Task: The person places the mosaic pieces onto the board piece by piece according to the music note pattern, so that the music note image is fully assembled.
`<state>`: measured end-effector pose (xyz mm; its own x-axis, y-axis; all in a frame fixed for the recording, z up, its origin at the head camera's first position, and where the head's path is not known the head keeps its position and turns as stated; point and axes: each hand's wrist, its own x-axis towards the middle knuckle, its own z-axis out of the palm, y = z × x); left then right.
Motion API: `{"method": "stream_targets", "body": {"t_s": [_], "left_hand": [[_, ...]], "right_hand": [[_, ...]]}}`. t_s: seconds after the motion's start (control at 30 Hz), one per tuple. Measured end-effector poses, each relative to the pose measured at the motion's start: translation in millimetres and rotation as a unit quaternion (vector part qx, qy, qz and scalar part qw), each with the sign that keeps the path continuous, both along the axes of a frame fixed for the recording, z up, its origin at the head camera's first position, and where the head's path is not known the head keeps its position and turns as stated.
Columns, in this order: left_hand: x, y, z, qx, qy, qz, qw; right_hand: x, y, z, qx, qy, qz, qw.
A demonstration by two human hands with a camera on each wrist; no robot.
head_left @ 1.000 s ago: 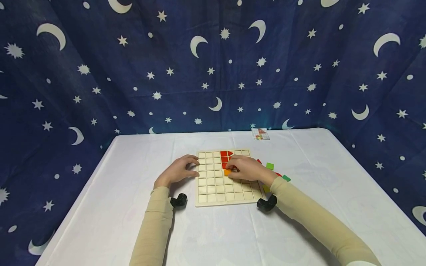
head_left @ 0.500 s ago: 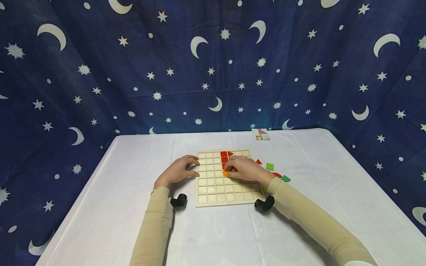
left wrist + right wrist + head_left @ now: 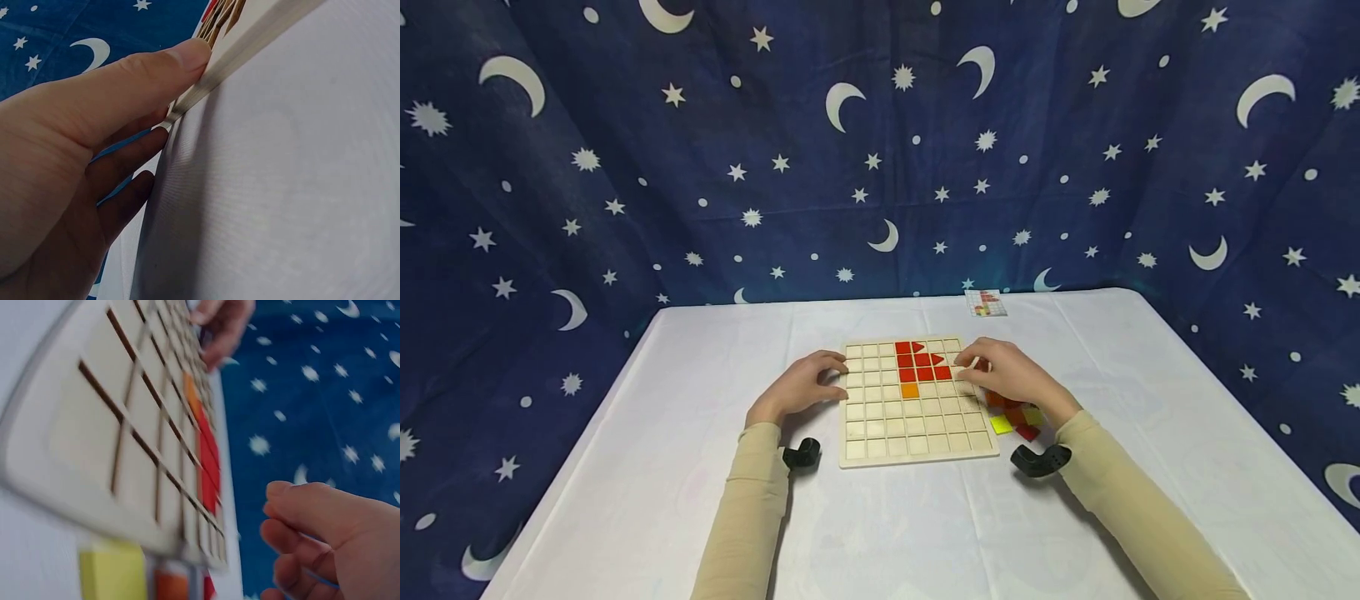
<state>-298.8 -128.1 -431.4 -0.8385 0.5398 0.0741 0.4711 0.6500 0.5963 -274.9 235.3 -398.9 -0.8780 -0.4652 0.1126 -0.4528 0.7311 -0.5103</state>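
A pale wooden grid board [image 3: 880,429] lies on the white table. Red square and pointed tiles [image 3: 905,361] fill several cells in its upper middle. An orange square tile [image 3: 910,391] sits in a cell just below the reds. My left hand [image 3: 802,386] touches the board's left edge; in the left wrist view its thumb [image 3: 190,55] rests on the rim, and the fingers lie loosely beside it. Over the board's right edge hovers my right hand [image 3: 1011,372], with nothing visible between its bent, relaxed fingers; in the right wrist view the hand [image 3: 337,537] is also raised off the board.
Right of the board lie loose tiles, among them a yellow one [image 3: 1002,425] and a dark red one [image 3: 1027,432], partly hidden by my right hand. A small printed pattern card [image 3: 985,303] lies near the table's back edge. A dark star-patterned cloth [image 3: 880,150] hangs behind.
My right hand has let go of the orange tile, which now sits in its cell, and has moved right to the board's edge, uncovering more red tiles. My left hand stays put.
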Motion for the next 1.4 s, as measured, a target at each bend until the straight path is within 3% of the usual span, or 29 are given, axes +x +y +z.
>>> {"method": "stream_targets", "body": {"t_s": [0.27,0.7,0.97,1.17,1.4], "left_hand": [[0.1,-0.8,-1.3,0.0,-0.002,0.003,1.0],[-0.5,-0.1,0.4,0.001,-0.002,0.0,1.0],[-2.4,-2.1,-0.5,-0.001,-0.002,0.001,1.0],[-2.2,-2.4,-0.4,0.002,-0.004,0.002,1.0],[-1.5,-0.6,-0.2,0.0,-0.01,0.003,0.9999]], "right_hand": [[14.2,46.1,5.6,-0.005,-0.037,-0.072,0.9967],[21.4,70.3,9.3,0.032,-0.08,-0.084,0.9927],[16.5,74.3,1.9,0.053,-0.085,-0.097,0.9902],[7.5,65.7,-10.5,0.075,-0.08,-0.112,0.9876],[1.8,55.0,-14.9,0.087,-0.07,-0.124,0.986]]}}
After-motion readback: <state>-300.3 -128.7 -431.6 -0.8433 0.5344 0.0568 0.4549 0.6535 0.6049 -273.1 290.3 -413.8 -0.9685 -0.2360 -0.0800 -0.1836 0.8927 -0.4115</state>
